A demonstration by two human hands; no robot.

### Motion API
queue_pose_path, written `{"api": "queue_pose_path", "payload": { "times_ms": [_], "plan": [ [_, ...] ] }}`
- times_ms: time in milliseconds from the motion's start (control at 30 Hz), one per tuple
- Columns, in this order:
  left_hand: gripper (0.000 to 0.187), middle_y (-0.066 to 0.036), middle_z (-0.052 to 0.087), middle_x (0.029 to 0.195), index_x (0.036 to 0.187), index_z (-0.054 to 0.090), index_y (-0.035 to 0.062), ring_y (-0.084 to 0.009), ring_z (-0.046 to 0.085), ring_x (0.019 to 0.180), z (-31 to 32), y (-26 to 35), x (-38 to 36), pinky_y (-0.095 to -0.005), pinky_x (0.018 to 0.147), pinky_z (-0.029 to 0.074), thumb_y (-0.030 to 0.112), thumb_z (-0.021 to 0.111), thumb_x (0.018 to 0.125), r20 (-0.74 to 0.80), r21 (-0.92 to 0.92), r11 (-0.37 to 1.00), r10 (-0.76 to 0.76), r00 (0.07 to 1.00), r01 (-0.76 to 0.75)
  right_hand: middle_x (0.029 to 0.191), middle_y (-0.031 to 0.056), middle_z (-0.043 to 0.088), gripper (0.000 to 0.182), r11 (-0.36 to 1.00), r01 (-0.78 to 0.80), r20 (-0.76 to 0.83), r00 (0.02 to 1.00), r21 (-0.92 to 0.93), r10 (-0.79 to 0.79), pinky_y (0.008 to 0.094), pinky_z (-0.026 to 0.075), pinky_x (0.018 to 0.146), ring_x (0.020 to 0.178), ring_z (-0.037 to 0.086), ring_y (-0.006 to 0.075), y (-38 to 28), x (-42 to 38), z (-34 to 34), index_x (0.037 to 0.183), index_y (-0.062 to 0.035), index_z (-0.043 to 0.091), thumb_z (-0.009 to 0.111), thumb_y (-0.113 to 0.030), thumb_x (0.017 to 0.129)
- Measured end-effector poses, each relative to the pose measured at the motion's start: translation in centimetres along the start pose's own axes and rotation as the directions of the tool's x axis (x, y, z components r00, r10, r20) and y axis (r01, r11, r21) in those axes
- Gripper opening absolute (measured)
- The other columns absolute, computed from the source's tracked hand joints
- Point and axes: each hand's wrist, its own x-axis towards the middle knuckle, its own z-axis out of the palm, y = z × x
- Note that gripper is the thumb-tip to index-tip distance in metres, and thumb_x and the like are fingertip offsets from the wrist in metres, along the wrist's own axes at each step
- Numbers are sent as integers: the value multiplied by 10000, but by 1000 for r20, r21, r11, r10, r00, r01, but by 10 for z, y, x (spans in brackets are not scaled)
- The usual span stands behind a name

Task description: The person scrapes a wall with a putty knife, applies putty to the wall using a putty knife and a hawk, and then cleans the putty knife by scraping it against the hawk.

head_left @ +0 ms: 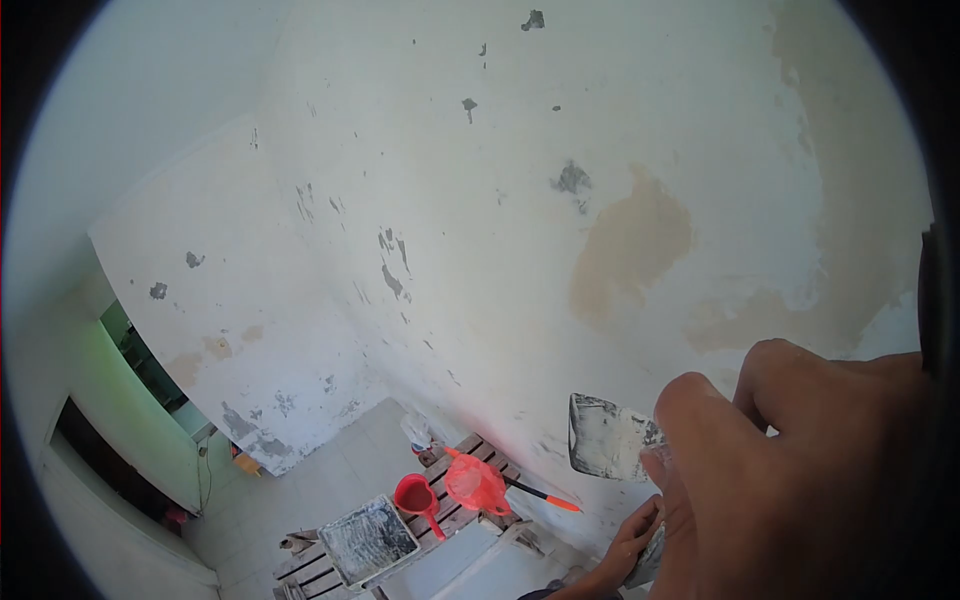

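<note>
My right hand (800,470) fills the lower right, close to the camera, and is shut on the handle of a putty knife. Its wide blade (608,437), smeared with white filler, points left just in front of the white wall (520,230). The wall shows grey chipped spots and tan patches (630,250). Lower down, my left hand (628,545) grips a second flat grey tool (652,562), most of which is hidden behind my right hand.
Far below, a wooden pallet (470,450) stands against the wall. It carries a square tray of filler (367,540), a red jug (418,497), a red plastic bag (477,483) and an orange-tipped tool (545,495). A doorway opening (150,370) lies at the left.
</note>
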Motion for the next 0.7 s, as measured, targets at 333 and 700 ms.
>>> {"api": "queue_pose_path", "payload": {
  "times_ms": [333, 700],
  "plan": [
    [115, -36, 606, 894, 1026, 534, 91, -128, 620, 810, -10, 17, -2, -294, 720, 530, 72, 488, 923, -125, -62, 997, -45, 991, 37, 639, 128, 597, 170, 996, -40, -193, 980, 76, 54, 369, 367, 644, 548, 481, 247, 16, -8, -6, 886, -9, 716, 703, -168, 826],
    [72, -21, 619, 865, 1010, 563, 98, -115, 604, 740, 14, 9, 3, -267, 681, 509, 86, 553, 939, -157, -204, 976, -104, 982, 70, 654, 123, 594, 176, 997, -71, -395, 915, 42, 82, 358, 369, 642, 556, 468, 244, 56, -23, -28, 912, -14, 715, 686, -177, 849]
  ]
}}
